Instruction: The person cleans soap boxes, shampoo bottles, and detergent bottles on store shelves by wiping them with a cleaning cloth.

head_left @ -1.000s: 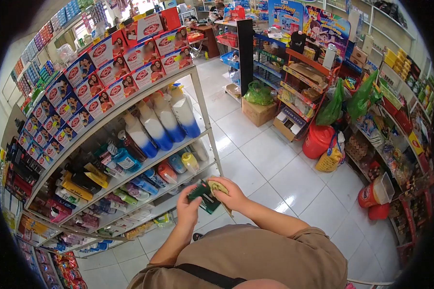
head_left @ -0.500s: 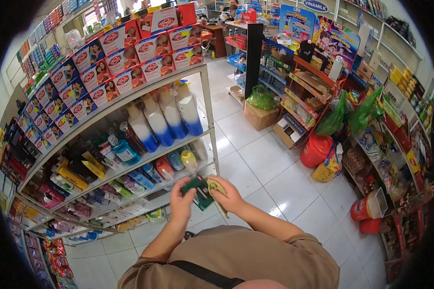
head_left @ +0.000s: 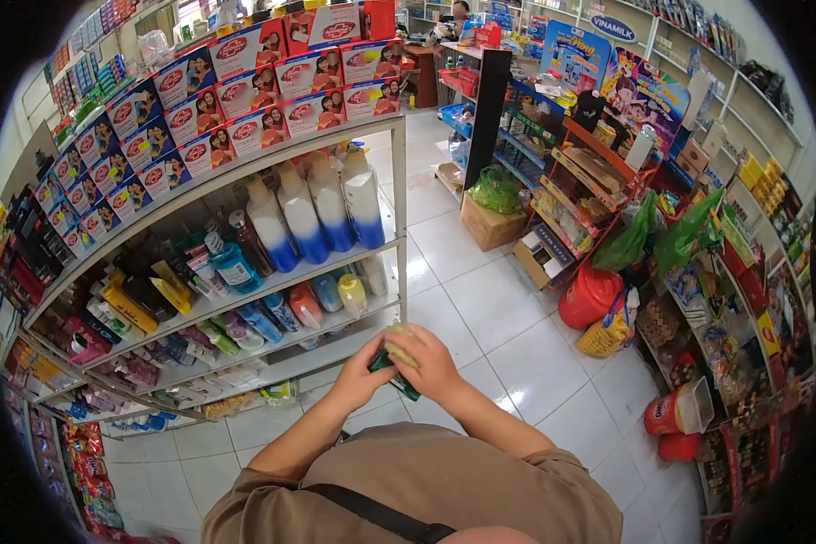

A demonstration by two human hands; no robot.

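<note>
Low in front of my body, my left hand (head_left: 361, 376) is closed on a dark green packet (head_left: 403, 386), whose lower end sticks out between the hands. My right hand (head_left: 428, 364) is closed round a crumpled yellowish-green cloth (head_left: 401, 345), pressed against the packet. Both hands touch or nearly touch. The fingers partly hide the packet and the cloth.
On the left stands a metal shelf (head_left: 397, 181) with bottles (head_left: 363, 199) and stacked soap boxes (head_left: 317, 109). Tiled floor (head_left: 453, 317) lies ahead. To the right are a red bucket (head_left: 591, 297), a yellow bag (head_left: 606, 337), a cardboard box (head_left: 491, 224) and more racks.
The packet has tilted and is now more covered by my fingers. My right hand has moved over it with the cloth. The view has shifted slightly.
</note>
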